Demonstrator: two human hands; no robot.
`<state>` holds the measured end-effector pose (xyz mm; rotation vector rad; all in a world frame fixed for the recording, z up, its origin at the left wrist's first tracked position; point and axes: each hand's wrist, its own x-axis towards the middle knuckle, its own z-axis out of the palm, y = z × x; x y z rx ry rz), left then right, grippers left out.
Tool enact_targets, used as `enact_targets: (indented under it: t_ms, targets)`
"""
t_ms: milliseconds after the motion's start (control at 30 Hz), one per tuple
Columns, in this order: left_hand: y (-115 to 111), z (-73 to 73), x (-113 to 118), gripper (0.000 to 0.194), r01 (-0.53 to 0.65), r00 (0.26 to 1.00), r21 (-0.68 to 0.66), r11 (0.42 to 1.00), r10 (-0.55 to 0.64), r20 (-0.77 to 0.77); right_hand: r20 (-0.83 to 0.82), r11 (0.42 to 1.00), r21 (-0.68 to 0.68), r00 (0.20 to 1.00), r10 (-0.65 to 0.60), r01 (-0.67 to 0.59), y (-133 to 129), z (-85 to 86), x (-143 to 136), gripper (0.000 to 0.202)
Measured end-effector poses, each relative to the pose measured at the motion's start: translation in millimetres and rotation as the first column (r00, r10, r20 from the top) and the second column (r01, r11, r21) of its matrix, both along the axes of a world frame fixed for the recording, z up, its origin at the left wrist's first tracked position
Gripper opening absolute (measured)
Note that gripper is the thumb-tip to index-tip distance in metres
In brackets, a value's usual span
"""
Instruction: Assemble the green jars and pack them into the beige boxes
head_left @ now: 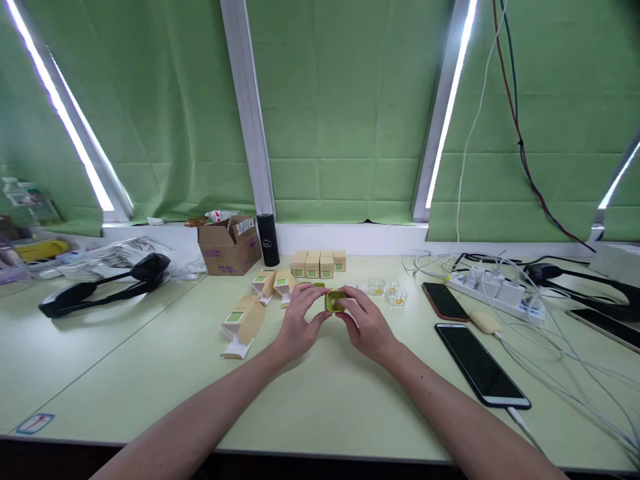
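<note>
Over the middle of the table, my left hand (299,321) and my right hand (369,325) hold a small olive-green square container (334,301) between their fingertips. Its front looks hollow, but the fingers cover part of it and I cannot make out what is inside. Another green piece (318,285) shows just behind my left fingers, partly hidden. Left of my hands lies an opened cardboard carton (245,319) with a green label and its flaps out. Two more opened cartons (284,283) are behind it. Beyond my right hand are several small clear cups (397,296) with yellow spots in them.
Several closed small cartons (313,264) stand at the back, near a black cylinder (268,240) and a brown cardboard box (230,245). To the right lie phones (483,363), a power strip (495,293) and loose white cables. A black strapped device (107,285) lies left.
</note>
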<state>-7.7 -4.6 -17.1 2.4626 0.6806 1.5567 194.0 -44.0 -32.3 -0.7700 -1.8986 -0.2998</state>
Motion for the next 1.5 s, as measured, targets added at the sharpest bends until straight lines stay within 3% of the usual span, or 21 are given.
enact_targets:
  t_ms: [133,400,567,767,1100,1267,1433,1500]
  targets:
    - [-0.4,0.7,0.6,0.033,0.006,1.000,0.012,1.000,-0.006,0.012,-0.036,0.999,-0.024,0.999,0.025,-0.025,-1.7,0.8,-0.7,0.042]
    - [1.2,-1.9,-0.2,0.033,0.000,1.000,-0.041,0.999,0.000,0.015,-0.035,0.993,-0.084,0.996,0.080,-0.083,-1.9,2.3,-0.8,0.036]
    - [-0.1,0.9,1.2,0.029,-0.006,0.999,-0.163,0.987,0.013,0.043,-0.079,0.987,-0.138,0.994,0.077,-0.087,-5.7,3.2,-1.1,0.050]
    - [2.5,2.5,1.4,0.023,-0.095,0.993,-0.332,0.939,0.113,0.036,-0.138,0.966,-0.208,0.982,0.127,-0.154,-8.1,2.4,-4.6,0.066]
    - [1.0,2.0,2.2,0.052,-0.137,0.990,-0.368,0.920,0.114,-0.084,-0.216,0.950,-0.249,0.967,0.137,-0.190,-6.3,-2.2,-7.4,0.048]
    - [1.8,0.0,0.3,0.055,-0.075,0.997,-0.386,0.920,0.064,-0.039,-0.337,0.908,-0.356,0.936,0.098,-0.223,-6.3,1.1,-9.5,0.045]
    - [0.1,4.9,-3.0,0.020,-0.057,0.998,-0.347,0.936,0.067,0.017,-0.499,0.841,-0.448,0.866,0.045,-0.302,-5.0,3.6,-6.8,0.038]
    - [-0.7,5.9,-3.9,0.028,-0.004,1.000,-0.329,0.944,0.011,0.019,-0.555,0.801,-0.468,0.830,0.062,-0.373,-3.1,1.9,-4.6,0.039]
